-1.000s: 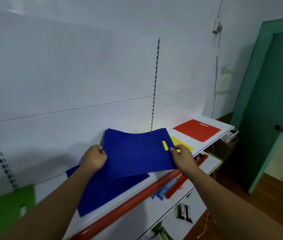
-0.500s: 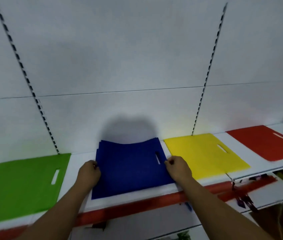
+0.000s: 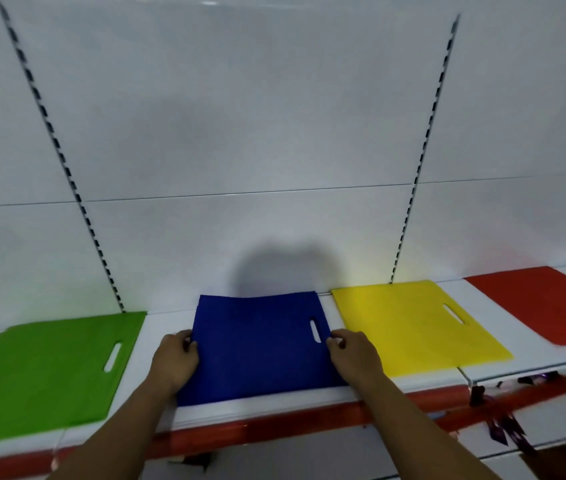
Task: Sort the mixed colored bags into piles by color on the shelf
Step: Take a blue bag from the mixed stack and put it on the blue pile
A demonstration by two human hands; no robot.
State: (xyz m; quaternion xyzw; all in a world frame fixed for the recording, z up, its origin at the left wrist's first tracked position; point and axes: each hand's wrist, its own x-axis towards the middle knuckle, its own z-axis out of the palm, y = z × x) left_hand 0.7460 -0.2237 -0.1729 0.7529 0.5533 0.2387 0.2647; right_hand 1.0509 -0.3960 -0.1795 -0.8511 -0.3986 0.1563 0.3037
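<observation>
A pile of flat blue bags lies on the white shelf, in the middle. My left hand grips its left edge. My right hand pinches its right edge beside the handle slot. A green bag lies flat to the left. A yellow bag lies to the right, and a red bag lies at the far right.
A white back panel with two slotted black uprights rises behind the shelf. A red strip runs along the shelf's front edge. A lower shelf at the right holds dark ribbon-like items.
The blue bag came down from the air onto the blue pile. The view swung left, so the green, yellow and red bags all show. Both hands stay on the bag's edges.
</observation>
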